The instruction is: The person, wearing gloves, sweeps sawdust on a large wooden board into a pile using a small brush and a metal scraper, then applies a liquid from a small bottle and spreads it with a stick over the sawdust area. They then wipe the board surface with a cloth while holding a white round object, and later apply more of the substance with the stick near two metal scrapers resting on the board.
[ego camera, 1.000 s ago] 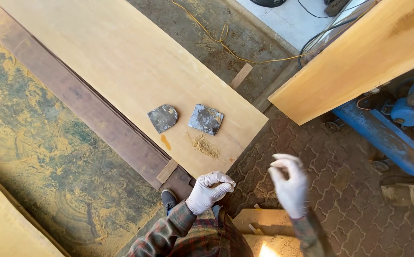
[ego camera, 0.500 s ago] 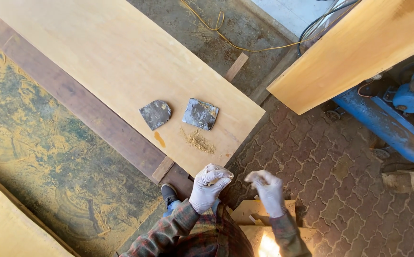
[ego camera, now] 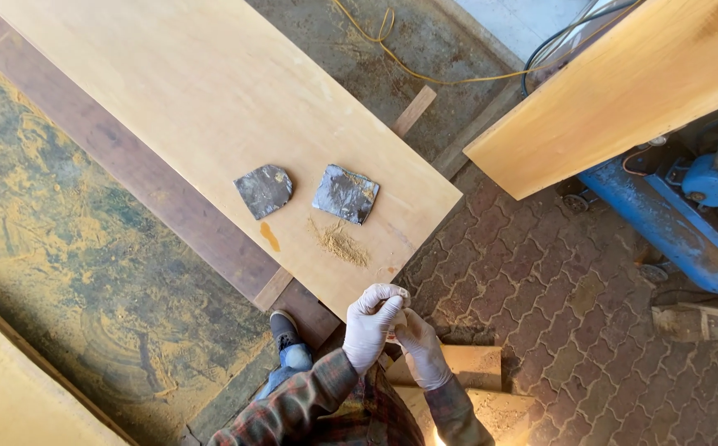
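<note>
- 1 long pale plywood board (ego camera: 194,107) as the surface, running diagonally from top left down to its near corner just above the hands.
- 1 dark plank (ego camera: 128,173) under the board's left edge, sticking out along its length.
- 1 second pale panel (ego camera: 615,91) top right, tilted, well apart from the first; it hides part of the machine behind it.
- 1 blue compressor-type machine (ego camera: 689,215) right edge, on the brick paving (ego camera: 557,330).
- 1 yellow cable (ego camera: 425,74) plus dark cables on the floor at the top.
- 2 wood offcuts (ego camera: 466,367) on the paving just beside the hands.
- 2 dark grey abrasive-looking pads on the board, side by side, not touching: rounded one (ego camera: 264,190) on the left, squarish one (ego camera: 345,194) on the right.
- 1 small heap of sawdust (ego camera: 341,244) just below the squarish pad; 1 orange smear (ego camera: 270,237) below the rounded one.
- 2 hands, both in white gloves, pressed together off the board's near corner: left hand (ego camera: 373,322) curled over right hand (ego camera: 419,351), fingers closed. Can't tell if anything is held between them.
- 1 shoe (ego camera: 283,330) visible below the plank.
</note>
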